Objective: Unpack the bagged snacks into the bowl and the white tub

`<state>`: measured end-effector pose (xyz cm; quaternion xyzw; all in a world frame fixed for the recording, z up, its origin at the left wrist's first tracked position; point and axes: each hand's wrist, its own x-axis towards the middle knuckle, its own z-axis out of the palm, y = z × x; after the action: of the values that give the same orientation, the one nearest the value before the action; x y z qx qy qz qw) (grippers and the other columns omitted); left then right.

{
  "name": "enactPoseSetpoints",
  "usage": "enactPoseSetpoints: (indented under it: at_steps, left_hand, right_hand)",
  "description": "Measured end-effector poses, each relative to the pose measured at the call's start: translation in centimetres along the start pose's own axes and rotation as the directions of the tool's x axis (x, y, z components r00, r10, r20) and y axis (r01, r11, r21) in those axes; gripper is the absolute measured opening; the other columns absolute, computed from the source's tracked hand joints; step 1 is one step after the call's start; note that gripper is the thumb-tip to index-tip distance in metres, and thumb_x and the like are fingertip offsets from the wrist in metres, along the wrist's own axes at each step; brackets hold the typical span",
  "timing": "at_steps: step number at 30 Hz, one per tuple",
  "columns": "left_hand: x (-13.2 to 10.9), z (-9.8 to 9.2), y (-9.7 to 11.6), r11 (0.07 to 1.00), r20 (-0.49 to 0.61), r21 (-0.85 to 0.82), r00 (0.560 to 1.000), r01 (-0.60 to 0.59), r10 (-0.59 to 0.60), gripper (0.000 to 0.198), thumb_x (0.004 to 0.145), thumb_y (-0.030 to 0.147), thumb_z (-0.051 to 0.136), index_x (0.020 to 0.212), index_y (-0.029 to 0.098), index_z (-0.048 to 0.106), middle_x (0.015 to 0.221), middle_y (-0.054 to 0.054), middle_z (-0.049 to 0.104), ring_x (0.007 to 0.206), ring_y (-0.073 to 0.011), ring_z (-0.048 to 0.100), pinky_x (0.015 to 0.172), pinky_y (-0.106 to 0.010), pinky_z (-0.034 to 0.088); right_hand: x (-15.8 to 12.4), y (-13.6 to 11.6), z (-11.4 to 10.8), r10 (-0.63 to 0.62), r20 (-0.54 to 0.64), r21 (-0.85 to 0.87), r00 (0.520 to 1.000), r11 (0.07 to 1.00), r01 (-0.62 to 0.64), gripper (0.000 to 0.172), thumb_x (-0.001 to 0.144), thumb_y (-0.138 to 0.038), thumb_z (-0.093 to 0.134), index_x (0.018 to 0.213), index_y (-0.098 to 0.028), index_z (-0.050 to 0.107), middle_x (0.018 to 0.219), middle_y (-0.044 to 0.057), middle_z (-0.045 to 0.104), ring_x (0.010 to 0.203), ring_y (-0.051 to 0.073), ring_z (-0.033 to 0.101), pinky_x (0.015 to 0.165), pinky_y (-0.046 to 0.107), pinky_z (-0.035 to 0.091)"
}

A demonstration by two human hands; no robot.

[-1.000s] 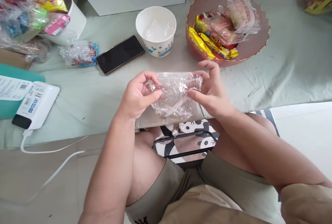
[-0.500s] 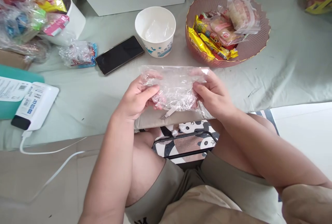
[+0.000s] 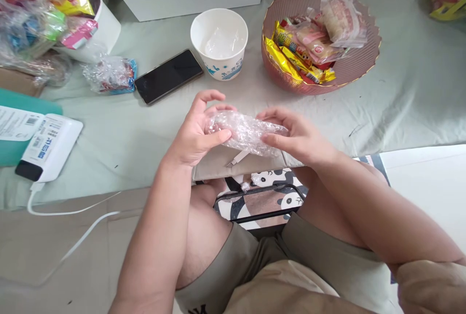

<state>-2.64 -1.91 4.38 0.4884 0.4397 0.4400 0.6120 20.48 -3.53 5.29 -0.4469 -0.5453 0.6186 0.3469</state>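
Crumpled clear plastic wrap (image 3: 243, 129) is bunched lengthwise between my hands, over the near edge of the cloth-covered surface. My left hand (image 3: 204, 132) grips its left end between thumb and fingers, with the index finger raised off it. At the other end, my right hand (image 3: 291, 132) pinches it, thumb in front and fingers behind. Just below the wrap, the white tip of a cable (image 3: 238, 158) pokes out. Beyond my hands stands a white paper tub (image 3: 224, 69) with clear plastic inside.
A pink ribbed bowl (image 3: 349, 81) of snack packets stands right of the tub. Left lie a black phone (image 3: 169, 77), a plastic-wrapped packet (image 3: 111, 75) and a white power bank (image 3: 51, 149) with a cable. An overfilled white container (image 3: 109, 25) is at far left.
The plastic, spread flat between both hands before, is now gathered into a narrow crumpled bundle. My left index finger has lifted off it.
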Motion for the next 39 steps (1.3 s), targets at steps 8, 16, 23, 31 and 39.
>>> enactPoseSetpoints:
  at_steps: [8, 16, 23, 31, 39]
  left_hand:
    - [-0.5, 2.5, -0.4, 0.817, 0.010, 0.479, 0.933, -0.321, 0.361, 0.024, 0.080, 0.035, 0.079, 0.101, 0.024, 0.076, 0.129, -0.010, 0.066, 0.133, -0.0350, 0.055, 0.122, -0.050, 0.040]
    - [-0.8, 2.3, -0.6, 0.967, 0.083, 0.241, 0.995, -0.079, 0.061, 0.029, 0.085, 0.031, 0.072, 0.113, 0.022, 0.070, 0.085, -0.001, 0.072, 0.076, -0.0181, 0.066, 0.070, -0.031, 0.052]
    - [-0.3, 0.5, 0.2, 0.992, -0.105, -0.009, 0.987, -0.122, 0.121, 0.041, 0.080, 0.033, 0.075, 0.115, 0.023, 0.059, 0.100, -0.003, 0.069, 0.090, -0.0171, 0.068, 0.081, -0.031, 0.054]
    - [-0.4, 0.0, 1.0, 0.996, -0.099, 0.010, 0.991, -0.092, 0.093, 0.027, 0.083, 0.034, 0.068, 0.105, 0.021, 0.059, 0.096, -0.001, 0.063, 0.073, -0.0122, 0.062, 0.067, -0.028, 0.049]
    - [-1.0, -0.3, 1.8, 0.999, -0.052, 0.025, 0.998, -0.046, 0.047, 0.020, 0.087, 0.038, 0.065, 0.095, 0.021, 0.061, 0.101, -0.002, 0.067, 0.078, -0.0128, 0.060, 0.074, -0.030, 0.048]
  right_hand:
    - [-0.2, -0.2, 0.9, -0.183, -0.042, -0.160, 0.982, 0.972, 0.174, 0.014, 0.089, -0.029, 0.063, 0.099, -0.021, 0.069, 0.094, 0.003, 0.071, 0.086, 0.017, 0.064, 0.081, 0.032, 0.052]
    - [0.3, 1.5, 1.9, -0.449, -0.211, -0.418, 0.868, 0.844, 0.335, 0.035, 0.084, -0.027, 0.074, 0.116, -0.026, 0.061, 0.119, 0.008, 0.063, 0.111, 0.023, 0.061, 0.091, 0.038, 0.054]
    - [3.9, -4.8, 1.2, -0.440, -0.290, -0.329, 0.850, 0.880, 0.344, 0.026, 0.091, -0.011, 0.064, 0.102, -0.027, 0.046, 0.075, -0.005, 0.054, 0.060, 0.008, 0.044, 0.060, 0.027, 0.036]
    - [17.6, -12.0, 1.0, -0.158, -0.058, -0.979, 0.986, 0.200, -0.025, 0.033, 0.081, -0.009, 0.076, 0.113, -0.015, 0.068, 0.123, 0.008, 0.065, 0.093, 0.014, 0.057, 0.087, 0.034, 0.047]
    - [26.2, -7.2, 1.5, -0.168, 0.045, -0.952, 0.985, 0.293, 0.093, 0.017, 0.090, -0.019, 0.078, 0.104, -0.010, 0.074, 0.108, 0.008, 0.072, 0.110, 0.024, 0.068, 0.101, 0.049, 0.054]
